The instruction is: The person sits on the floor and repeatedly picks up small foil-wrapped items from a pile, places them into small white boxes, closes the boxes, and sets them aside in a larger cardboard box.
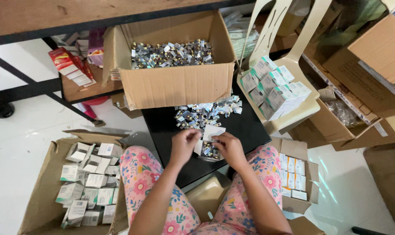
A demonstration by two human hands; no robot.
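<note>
My left hand point(184, 144) and my right hand point(228, 148) meet over the near edge of a black board point(249, 126) that lies across my lap. Between them they hold a small white carton point(211, 135) with its flap up and a few silver foil packets at its mouth. Both hands have their fingers closed on it. A loose heap of small silver foil packets point(206, 113) lies on the board just beyond my hands.
A big open cardboard box point(175, 82) full of foil packets stands behind the board. A box of empty white cartons point(86, 182) sits at my left, another box of cartons point(293, 178) at my right. Stacked cartons point(273, 89) rest on a cream plastic chair.
</note>
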